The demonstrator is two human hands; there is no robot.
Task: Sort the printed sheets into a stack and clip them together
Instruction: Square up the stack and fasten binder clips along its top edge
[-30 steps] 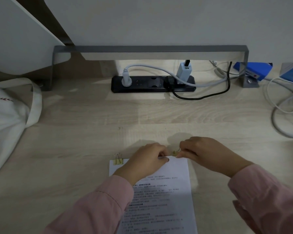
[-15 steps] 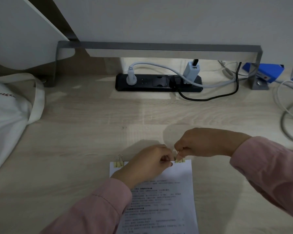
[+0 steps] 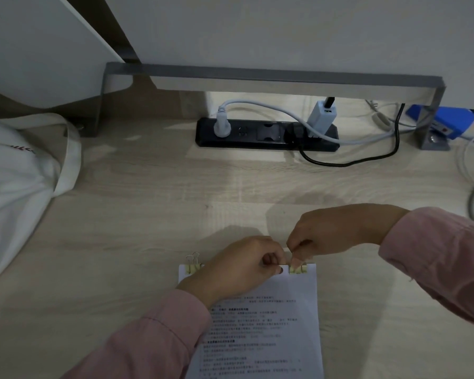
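Printed sheets [image 3: 271,324] lie low and centre on the bench [image 3: 148,214]: thin, light, floppy, likely to slide and fan unless pinned along the top edge. At the top left corner, a yellow binder clip [image 3: 192,266] is on, wire handles up. Next, the left hand [image 3: 241,266], fingers curled, pinches that top edge. Beside it the right hand [image 3: 331,231] pinches a second clip [image 3: 298,268] at the top right corner. It looks small, stiff-sprung and slippery, best squeezed by its handles.
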